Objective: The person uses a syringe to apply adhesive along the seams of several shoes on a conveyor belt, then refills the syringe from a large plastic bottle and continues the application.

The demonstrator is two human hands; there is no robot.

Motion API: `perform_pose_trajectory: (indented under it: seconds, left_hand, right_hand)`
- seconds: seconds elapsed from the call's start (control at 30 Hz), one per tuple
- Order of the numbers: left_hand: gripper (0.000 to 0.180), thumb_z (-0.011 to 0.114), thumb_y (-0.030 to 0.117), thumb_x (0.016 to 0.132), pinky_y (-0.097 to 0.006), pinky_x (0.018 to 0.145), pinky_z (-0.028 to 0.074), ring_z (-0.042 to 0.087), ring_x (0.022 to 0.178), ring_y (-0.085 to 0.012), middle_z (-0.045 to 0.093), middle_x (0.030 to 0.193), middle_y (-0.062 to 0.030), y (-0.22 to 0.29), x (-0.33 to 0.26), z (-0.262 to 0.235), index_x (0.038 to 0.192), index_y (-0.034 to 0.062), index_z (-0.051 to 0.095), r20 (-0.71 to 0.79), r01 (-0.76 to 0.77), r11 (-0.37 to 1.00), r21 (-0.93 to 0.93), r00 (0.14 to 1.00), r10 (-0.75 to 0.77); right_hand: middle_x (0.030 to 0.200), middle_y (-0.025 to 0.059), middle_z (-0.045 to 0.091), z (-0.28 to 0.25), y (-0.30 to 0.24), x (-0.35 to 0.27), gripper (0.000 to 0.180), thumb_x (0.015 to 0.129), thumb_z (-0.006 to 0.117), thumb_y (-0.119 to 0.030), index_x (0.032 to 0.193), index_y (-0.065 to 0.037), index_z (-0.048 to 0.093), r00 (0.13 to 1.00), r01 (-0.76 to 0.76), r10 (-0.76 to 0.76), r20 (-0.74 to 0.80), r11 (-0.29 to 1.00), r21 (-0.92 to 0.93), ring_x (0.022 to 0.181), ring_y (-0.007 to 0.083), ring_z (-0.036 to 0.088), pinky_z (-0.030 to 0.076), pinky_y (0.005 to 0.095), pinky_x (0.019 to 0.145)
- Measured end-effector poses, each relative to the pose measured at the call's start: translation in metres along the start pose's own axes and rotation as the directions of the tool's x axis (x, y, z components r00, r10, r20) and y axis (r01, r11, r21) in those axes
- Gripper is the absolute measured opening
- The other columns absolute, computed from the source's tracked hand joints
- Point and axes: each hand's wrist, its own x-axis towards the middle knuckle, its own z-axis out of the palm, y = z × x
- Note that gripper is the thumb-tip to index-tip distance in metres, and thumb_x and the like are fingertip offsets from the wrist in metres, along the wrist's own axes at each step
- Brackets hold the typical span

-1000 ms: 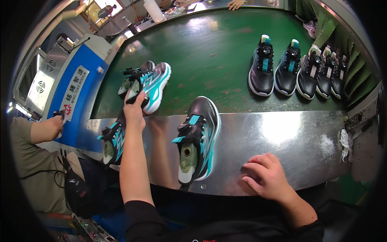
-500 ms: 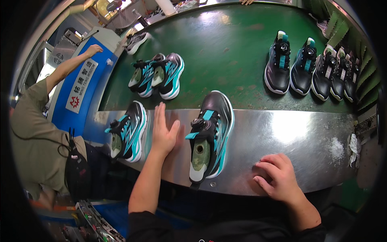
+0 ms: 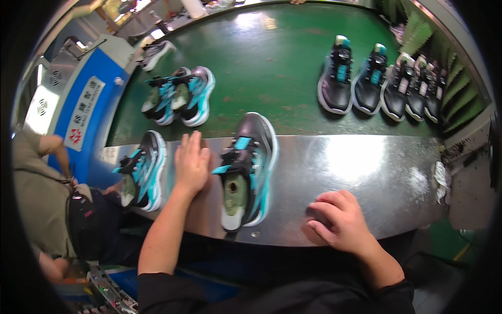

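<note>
One teal shoe lies on the steel worktop; the left hand rests flat and open between it and another shoe. Right hand curled, empty. Both seem still unplaced on the green belt.

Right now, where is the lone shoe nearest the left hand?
In the head view, the black-and-teal shoe lies on the steel ledge, just right of the left hand, toe toward the green belt.

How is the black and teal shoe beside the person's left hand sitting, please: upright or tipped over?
Upright: the shoe rests sole-down on the steel ledge, its opening facing up.
</note>
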Motion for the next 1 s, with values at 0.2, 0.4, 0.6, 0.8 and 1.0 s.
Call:
perform_pose_trajectory:
  seconds: [0.2,0.4,0.6,0.8,1.0]
  left_hand:
    - [0.048,0.035,0.03,0.093,-0.047,0.104,0.019,0.027,0.13,-0.0323,0.038,0.136,-0.0135,-0.002,0.002,0.002,0.132,0.0035,0.034,0.016,-0.049,0.999,0.016,0.999,0.049]
    - [0.045,0.035,0.024,0.092,-0.047,0.103,0.02,0.028,0.128,-0.0349,0.039,0.134,-0.0149,-0.012,0.006,0.007,0.132,0.0032,0.035,0.144,-0.02,0.988,0.151,0.99,-0.002]
    - [0.044,0.032,0.026,0.094,-0.046,0.105,0.017,0.025,0.13,-0.0327,0.036,0.136,-0.014,-0.033,0.006,0.02,0.133,0.0047,0.033,0.096,-0.037,0.981,0.191,0.995,0.019]
    - [0.05,0.04,0.022,0.088,-0.044,0.105,0.017,0.024,0.131,-0.0317,0.035,0.138,-0.0129,-0.068,0.009,0.041,0.134,0.0049,0.031,0.117,-0.02,0.976,0.218,0.993,-0.006]
    - [0.053,0.045,0.025,0.087,-0.043,0.105,0.019,0.025,0.131,-0.0307,0.035,0.138,-0.0132,-0.1,0.018,0.056,0.135,0.0053,0.031,0.164,-0.033,0.972,0.234,0.987,-0.006]
  right_hand:
    - [0.091,0.0073,0.056,0.003,0.009,-0.005,0.027,0.068,0.069,-0.018,0.089,-0.006,0.06,0.999,0.041,-0.04,-0.007,0.999,0.008,0.076,0.0244,0.053,0.043,0.0342,0.068]
    - [0.092,0.0077,0.055,0.003,0.009,-0.007,0.027,0.069,0.069,-0.019,0.09,-0.005,0.059,0.999,0.031,-0.029,-0.032,0.998,0.051,0.079,0.0249,0.052,0.043,0.0344,0.07]
    - [0.093,0.0073,0.054,0.002,0.008,-0.007,0.027,0.069,0.069,-0.018,0.091,-0.005,0.058,0.999,0.005,-0.002,-0.035,0.997,0.074,0.082,0.0242,0.051,0.043,0.0342,0.073]
    - [0.096,0.0073,0.054,0.003,0.008,-0.009,0.029,0.071,0.068,-0.021,0.093,-0.006,0.058,0.998,0.014,-0.01,-0.065,0.998,0.06,0.081,0.0234,0.051,0.043,0.0336,0.072]
    - [0.096,0.0073,0.053,0.005,0.011,-0.015,0.028,0.071,0.068,-0.02,0.092,-0.005,0.057,0.996,0.011,-0.007,-0.084,0.999,0.048,0.084,0.0231,0.05,0.042,0.0331,0.072]
